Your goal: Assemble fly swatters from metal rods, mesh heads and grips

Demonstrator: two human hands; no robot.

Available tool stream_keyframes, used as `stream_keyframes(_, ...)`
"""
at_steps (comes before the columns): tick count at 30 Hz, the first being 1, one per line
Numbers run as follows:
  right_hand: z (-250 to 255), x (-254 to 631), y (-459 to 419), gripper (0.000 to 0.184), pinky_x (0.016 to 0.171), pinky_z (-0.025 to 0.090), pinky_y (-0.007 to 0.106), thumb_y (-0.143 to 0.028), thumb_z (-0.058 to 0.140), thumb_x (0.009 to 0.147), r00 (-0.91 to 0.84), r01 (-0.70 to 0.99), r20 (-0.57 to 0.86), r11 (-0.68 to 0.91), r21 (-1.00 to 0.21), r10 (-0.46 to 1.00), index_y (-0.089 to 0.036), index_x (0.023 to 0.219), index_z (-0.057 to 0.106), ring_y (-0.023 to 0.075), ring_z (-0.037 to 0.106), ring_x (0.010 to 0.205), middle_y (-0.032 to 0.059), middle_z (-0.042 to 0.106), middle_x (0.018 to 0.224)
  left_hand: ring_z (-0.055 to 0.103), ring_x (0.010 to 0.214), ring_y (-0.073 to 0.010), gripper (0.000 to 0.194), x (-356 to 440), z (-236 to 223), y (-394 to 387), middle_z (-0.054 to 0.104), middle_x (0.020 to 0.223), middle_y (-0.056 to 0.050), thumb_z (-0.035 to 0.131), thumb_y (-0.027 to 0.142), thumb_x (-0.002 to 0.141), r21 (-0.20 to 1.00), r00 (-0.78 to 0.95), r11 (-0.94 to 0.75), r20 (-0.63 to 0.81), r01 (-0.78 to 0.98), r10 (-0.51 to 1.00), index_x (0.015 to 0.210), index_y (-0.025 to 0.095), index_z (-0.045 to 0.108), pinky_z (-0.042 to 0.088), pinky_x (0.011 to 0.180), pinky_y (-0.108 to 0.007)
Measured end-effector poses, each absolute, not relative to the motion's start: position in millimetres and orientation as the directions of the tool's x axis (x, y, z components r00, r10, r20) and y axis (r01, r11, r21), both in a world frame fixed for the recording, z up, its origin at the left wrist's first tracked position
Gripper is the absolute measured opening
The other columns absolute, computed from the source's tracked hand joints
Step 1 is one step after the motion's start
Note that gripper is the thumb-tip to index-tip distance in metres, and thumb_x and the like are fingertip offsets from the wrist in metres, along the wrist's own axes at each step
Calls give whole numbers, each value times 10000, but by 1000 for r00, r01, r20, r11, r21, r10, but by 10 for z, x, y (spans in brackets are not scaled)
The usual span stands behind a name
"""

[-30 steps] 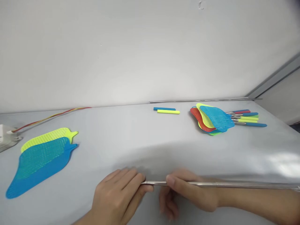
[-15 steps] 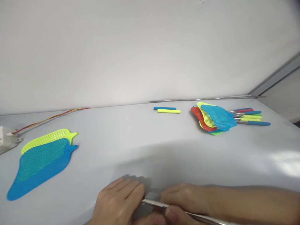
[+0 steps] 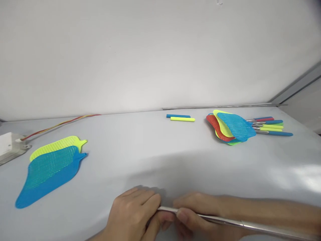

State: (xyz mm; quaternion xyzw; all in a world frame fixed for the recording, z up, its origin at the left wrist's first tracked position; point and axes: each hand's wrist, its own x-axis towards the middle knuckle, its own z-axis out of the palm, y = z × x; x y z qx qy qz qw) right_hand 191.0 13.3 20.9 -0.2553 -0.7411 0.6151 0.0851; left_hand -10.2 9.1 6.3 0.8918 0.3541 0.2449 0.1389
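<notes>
A shiny metal telescopic rod (image 3: pixel 220 219) runs from my left hand toward the lower right corner. My right hand (image 3: pixel 198 212) grips it near its thin end, thumb laid along the metal. My left hand (image 3: pixel 134 212) is closed around the rod's tip, with the thumb below; the tip itself is hidden in the fingers, and I cannot see whether anything else is inside. Both hands are close together at the front of the grey table (image 3: pixel 140 150).
On the left lie a yellow swatter head (image 3: pixel 56 144) and a blue swatter head (image 3: pixel 50 170), beside a white box (image 3: pixel 11 147) with wires. A blue handle sleeve (image 3: pixel 178 116) and a yellow one (image 3: pixel 182 119) lie at the back. Farther right are stacked fly swatters (image 3: pixel 233 127) and a metal rod (image 3: pixel 213 107).
The rod's pointed tip, visible before, has gone into my left hand. More of the rod shows at lower right. The whole view has shifted slightly.
</notes>
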Motion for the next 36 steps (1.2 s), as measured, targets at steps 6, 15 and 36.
stream_keyframes(6, 191, 1903, 143, 440, 656, 432, 207, -350, 159, 916, -859, 230, -162, 84, -970, 486, -138, 709, 484, 105, 494, 626, 33, 512, 666, 406, 411, -115, 235, -89, 77, 104, 447, 473, 43, 403, 186, 816, 418, 655, -731, 338, 539, 676, 582, 202, 394, 270, 421, -235)
stream_keyframes(15, 188, 1865, 184, 505, 665, 437, 231, -423, 143, 906, -834, 177, -168, -33, -984, 525, -156, 577, 418, 116, 518, 628, 39, 514, 622, 437, 431, -110, 183, -83, 92, 117, 487, 511, 38, 364, 158, 834, 419, 677, -729, 297, 541, 673, 676, 192, 451, 310, 434, -224)
stream_keyframes(36, 160, 1846, 191, 518, 658, 441, 263, -503, 154, 880, -819, 156, -185, -100, -983, 544, -161, 604, 427, 125, 520, 601, 29, 498, 592, 427, 438, -111, 333, -86, 79, 157, 449, 487, 35, 418, 392, 825, 377, 608, -629, 190, 680, 771, 562, 192, 378, 295, 434, -222)
